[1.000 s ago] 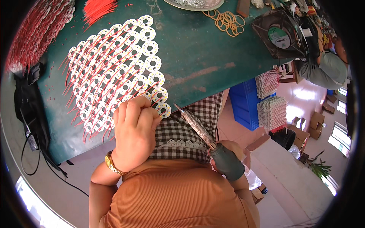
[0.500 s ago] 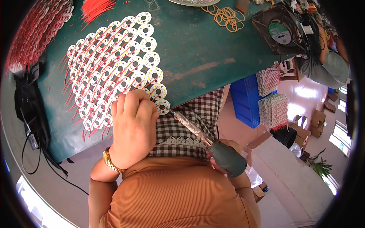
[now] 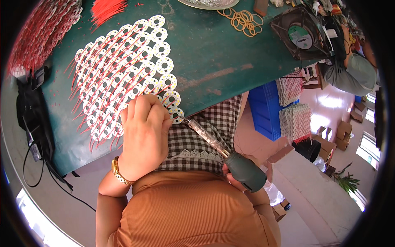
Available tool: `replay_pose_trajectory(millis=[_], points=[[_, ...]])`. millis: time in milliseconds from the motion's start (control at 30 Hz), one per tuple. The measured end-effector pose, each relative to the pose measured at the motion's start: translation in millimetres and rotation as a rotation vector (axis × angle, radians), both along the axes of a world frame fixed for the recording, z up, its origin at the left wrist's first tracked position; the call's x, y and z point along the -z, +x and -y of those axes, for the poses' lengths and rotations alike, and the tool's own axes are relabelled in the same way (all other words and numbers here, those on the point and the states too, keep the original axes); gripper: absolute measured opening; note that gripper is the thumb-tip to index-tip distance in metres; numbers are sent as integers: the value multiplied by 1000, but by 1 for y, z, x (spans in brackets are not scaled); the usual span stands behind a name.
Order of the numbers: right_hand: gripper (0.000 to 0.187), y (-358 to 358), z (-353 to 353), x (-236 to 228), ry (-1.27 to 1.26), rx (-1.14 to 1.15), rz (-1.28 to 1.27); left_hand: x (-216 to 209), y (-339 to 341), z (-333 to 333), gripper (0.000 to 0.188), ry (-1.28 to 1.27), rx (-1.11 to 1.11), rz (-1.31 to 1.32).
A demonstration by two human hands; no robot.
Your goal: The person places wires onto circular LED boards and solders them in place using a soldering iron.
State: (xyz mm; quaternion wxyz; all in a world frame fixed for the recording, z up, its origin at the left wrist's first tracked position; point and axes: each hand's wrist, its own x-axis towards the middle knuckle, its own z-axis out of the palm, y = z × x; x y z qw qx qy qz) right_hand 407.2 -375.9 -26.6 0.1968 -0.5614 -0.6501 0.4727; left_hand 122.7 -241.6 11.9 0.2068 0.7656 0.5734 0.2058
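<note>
A sheet of round white LED circuit boards (image 3: 165,65), joined in rows with red wires slanting across many of them, lies on the green table. My left hand (image 3: 145,129) rests over its near right corner. Its fingers are curled in and pressed together; what they pinch is hidden beneath them. My right hand (image 3: 235,179) is closed round the dark handle of a soldering iron (image 3: 208,139), partly hidden behind it. The iron points up and left, its tip at the nearest round board, just right of my left fingertips.
Loose red wires (image 3: 107,11) and a stack of wired boards (image 3: 43,35) lie at the far left. Rubber bands (image 3: 245,22), a metal dish (image 3: 210,3) and a fan (image 3: 302,35) sit at the far side. A blue crate (image 3: 265,109) stands beyond the table's right edge.
The view has shifted very slightly. My left hand stays over the boards' corner, and the soldering iron's tip stays at the nearest board, with only tiny movement.
</note>
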Motion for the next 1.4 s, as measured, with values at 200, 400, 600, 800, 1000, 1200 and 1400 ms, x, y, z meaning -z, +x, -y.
replay_pose_trajectory(millis=[200, 400, 600, 800, 1000, 1200, 1400], points=[[48, 3, -1, 3, -92, -44, 28, 1, -2, 0, 18, 19, 19, 10], [47, 0, -8, -4, 48, -87, 31, 1, -5, -2, 17, 3, 28, 29], [47, 0, -3, -4, 55, -25, -7, 3, -4, -2, 16, 7, 28, 44], [33, -1, -10, -12, 6, -35, -70, 2, -2, -2, 17, -9, 34, 10], [33, -1, -22, -23, -47, -200, 63, 3, 0, 0, 19, 21, 29, 19], [28, -7, -15, -16, -239, 79, 46, 3, 1, 2, 19, 27, 24, 20], [39, -3, -6, 0, 216, -7, 105, 3, 1, 2, 19, 33, 21, 11]])
